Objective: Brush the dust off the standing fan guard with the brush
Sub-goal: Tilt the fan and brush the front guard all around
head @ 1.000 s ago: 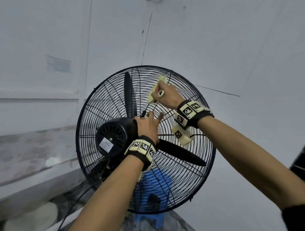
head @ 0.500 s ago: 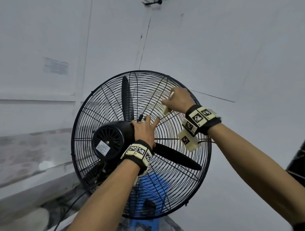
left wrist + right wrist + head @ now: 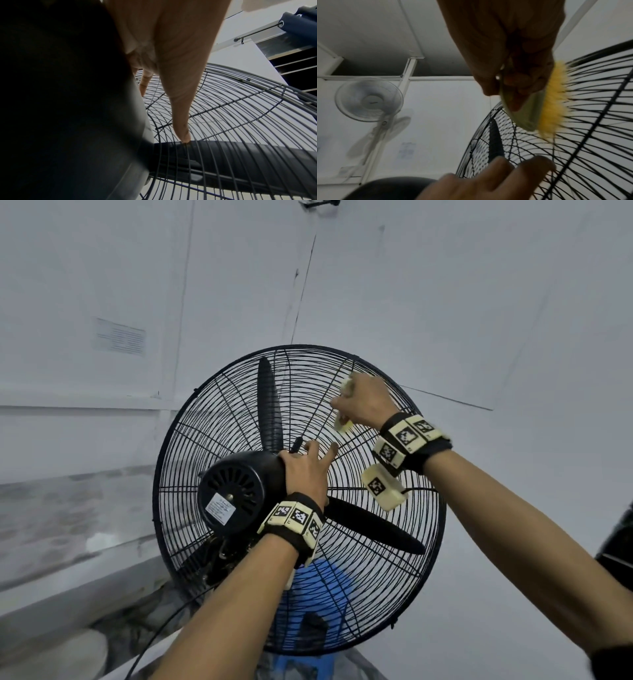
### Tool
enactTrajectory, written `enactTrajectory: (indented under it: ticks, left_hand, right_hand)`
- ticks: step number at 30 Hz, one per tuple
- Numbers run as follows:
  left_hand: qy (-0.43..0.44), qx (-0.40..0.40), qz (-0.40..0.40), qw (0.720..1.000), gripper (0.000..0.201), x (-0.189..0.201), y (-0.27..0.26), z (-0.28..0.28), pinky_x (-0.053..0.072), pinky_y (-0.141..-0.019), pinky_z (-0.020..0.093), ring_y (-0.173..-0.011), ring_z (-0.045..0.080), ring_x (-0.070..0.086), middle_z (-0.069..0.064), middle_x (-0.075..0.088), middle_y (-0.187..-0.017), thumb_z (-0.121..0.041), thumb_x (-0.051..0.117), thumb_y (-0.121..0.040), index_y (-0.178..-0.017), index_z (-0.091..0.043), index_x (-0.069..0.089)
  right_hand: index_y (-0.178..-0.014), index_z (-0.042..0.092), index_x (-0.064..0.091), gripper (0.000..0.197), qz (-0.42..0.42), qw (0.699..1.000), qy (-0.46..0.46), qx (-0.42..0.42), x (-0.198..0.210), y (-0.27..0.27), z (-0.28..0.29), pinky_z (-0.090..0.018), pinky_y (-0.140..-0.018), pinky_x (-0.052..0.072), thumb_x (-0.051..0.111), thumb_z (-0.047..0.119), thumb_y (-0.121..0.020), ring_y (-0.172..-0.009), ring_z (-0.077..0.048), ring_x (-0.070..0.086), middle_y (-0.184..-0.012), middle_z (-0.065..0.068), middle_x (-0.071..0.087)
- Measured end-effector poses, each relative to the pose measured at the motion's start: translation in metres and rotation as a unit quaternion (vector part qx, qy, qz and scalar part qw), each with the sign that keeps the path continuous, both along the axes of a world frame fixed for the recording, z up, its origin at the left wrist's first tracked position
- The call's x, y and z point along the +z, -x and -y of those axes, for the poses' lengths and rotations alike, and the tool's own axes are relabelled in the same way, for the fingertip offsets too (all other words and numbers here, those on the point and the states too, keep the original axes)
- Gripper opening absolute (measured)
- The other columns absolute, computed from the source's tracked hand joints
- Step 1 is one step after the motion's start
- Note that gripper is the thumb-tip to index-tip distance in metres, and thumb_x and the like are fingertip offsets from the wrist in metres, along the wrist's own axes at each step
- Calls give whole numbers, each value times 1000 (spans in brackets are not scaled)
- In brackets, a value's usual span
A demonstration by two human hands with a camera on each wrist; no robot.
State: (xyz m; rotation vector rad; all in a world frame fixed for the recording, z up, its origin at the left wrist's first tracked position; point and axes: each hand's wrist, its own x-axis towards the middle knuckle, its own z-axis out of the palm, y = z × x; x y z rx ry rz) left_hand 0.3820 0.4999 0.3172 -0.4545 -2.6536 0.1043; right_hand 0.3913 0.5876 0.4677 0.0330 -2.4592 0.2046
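The black wire fan guard (image 3: 376, 570) stands in the middle of the head view, seen from its back. My right hand (image 3: 363, 402) grips a pale brush (image 3: 343, 425) against the guard's upper right part, near the rim. In the right wrist view the brush's yellow bristles (image 3: 554, 97) lie on the wires of the guard (image 3: 599, 121), and my fingers curl round its pale green body (image 3: 523, 116). My left hand (image 3: 305, 470) rests on the black motor housing (image 3: 233, 491) with its fingers straight. One fingertip (image 3: 184, 138) touches the wires over a black blade (image 3: 248, 158).
A blue plastic stool (image 3: 322, 587) shows through the lower guard. A black power cord (image 3: 161, 631) runs down at lower left beside a grey ledge (image 3: 51, 587). A white wall fan (image 3: 368, 100) hangs on the wall behind. A curtain rod (image 3: 257, 32) carries a dark curtain.
My right hand has swept the brush to the right across the upper guard, out toward the rim. My left hand has stayed on the motor housing.
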Motion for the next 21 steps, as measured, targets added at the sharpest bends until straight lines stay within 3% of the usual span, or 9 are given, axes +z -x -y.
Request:
enactTrajectory:
  ticks: [3, 6, 8, 10, 13, 15, 17, 19, 21]
  left_hand:
    - [-4, -4, -1, 1000, 122, 0, 0, 3, 35, -107, 57, -117, 40, 62, 8, 29, -159, -67, 79, -78, -163, -36, -2]
    - [-8, -5, -3, 1000, 122, 1, 1, 6, 35, -107, 58, -117, 40, 62, 8, 29, -159, -67, 80, -77, -163, -34, 0]
    - [-4, -5, -4, 1000, 122, 0, 0, 5, 36, -107, 58, -116, 40, 63, 8, 29, -158, -67, 79, -77, -163, -34, -1]
    - [-1, -3, -6, 1000, 122, 0, -2, 2, 36, -107, 57, -115, 40, 63, 8, 30, -157, -66, 79, -78, -163, -34, -2]
    - [-1, -2, -9, 1000, 120, 0, -5, -2, 37, -104, 55, -111, 40, 64, 8, 32, -153, -64, 79, -79, -162, -34, -1]
    - [-1, -2, -11, 1000, 119, 0, -6, -1, 37, -103, 53, -109, 40, 64, 8, 33, -151, -64, 79, -79, -162, -34, 0]
    - [-1, -6, -9, 1000, 120, 0, -5, 2, 37, -103, 53, -111, 40, 64, 7, 33, -151, -66, 79, -78, -162, -34, 0]
    - [-2, -5, -12, 1000, 120, -1, -3, 5, 37, -104, 53, -113, 40, 64, 7, 33, -152, -67, 78, -78, -162, -34, -2]
    - [-3, -6, -11, 1000, 120, -1, -1, 6, 37, -105, 54, -114, 41, 64, 7, 31, -155, -66, 77, -80, -163, -33, -4]
  right_hand:
    - [-80, 11, 53, 19, -12, 989, 79, 121, -7, 7, 3, -12, -51, 39, 72, 11, -85, -53, 7, 57, -70, 4, 59]
    - [-73, 12, 53, 23, -30, 986, 132, 100, -7, 3, -9, -22, -46, 50, 76, 12, -80, -51, -2, 65, -69, -2, 65]
    - [-74, 12, 57, 21, -17, 994, 94, 44, -4, -3, -17, -29, -57, 57, 77, 20, -77, -61, -12, 70, -71, -5, 70]
    - [-78, 11, 61, 21, -11, 999, 34, -2, -1, -8, -20, -32, -65, 56, 76, 26, -77, -69, -19, 68, -75, -7, 72]
    - [-80, 9, 62, 19, -23, 999, 28, 35, 0, -1, -13, -30, -62, 54, 74, 23, -79, -67, -17, 67, -74, -6, 71]
    - [-76, 14, 56, 19, -27, 993, 63, 92, -2, 6, -5, -16, -53, 46, 74, 17, -81, -58, -4, 62, -69, 1, 66]
    - [-75, 13, 54, 22, -45, 988, 96, 115, -5, 8, -4, -11, -46, 40, 75, 13, -80, -50, 0, 58, -66, 5, 61]
    - [-75, 8, 55, 22, -60, 984, 131, 104, -8, 5, -10, -18, -43, 47, 76, 13, -79, -51, -2, 63, -66, 1, 61]
    - [-73, 9, 56, 23, -39, 993, 104, 36, -6, 0, -16, -30, -51, 55, 76, 20, -78, -61, -17, 70, -68, -4, 65]
